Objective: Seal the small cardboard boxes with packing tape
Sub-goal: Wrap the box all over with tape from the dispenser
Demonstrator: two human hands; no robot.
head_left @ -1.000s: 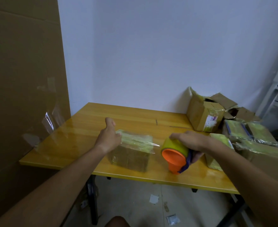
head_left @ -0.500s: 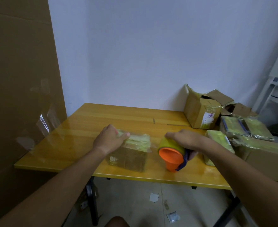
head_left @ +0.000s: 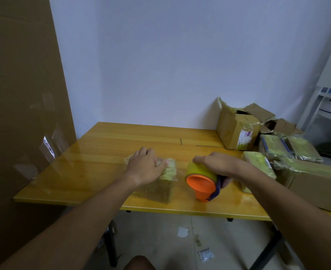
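Observation:
A small cardboard box [head_left: 156, 189], wrapped in shiny clear tape, stands near the front edge of the yellow wooden table [head_left: 102, 151]. My left hand [head_left: 146, 167] lies flat on the box's top, fingers spread and pressing down. Just right of the box, my right hand [head_left: 217, 164] grips a tape dispenser [head_left: 200, 182] with an orange body and a yellowish tape roll. The dispenser hangs slightly above the table, apart from the box.
Several taped and open cardboard boxes [head_left: 236, 129] crowd the table's right end, with a small taped one [head_left: 258, 164] behind my right wrist. A tall cardboard sheet [head_left: 22, 114] stands at the left. A white shelf [head_left: 328, 106] is at far right. Paper scraps [head_left: 182, 231] litter the floor.
My left hand has gone from the box's left side, thumb up, onto its top and now presses flat. The loose tape flap toward the dispenser is smoothed down. My right hand has barely moved.

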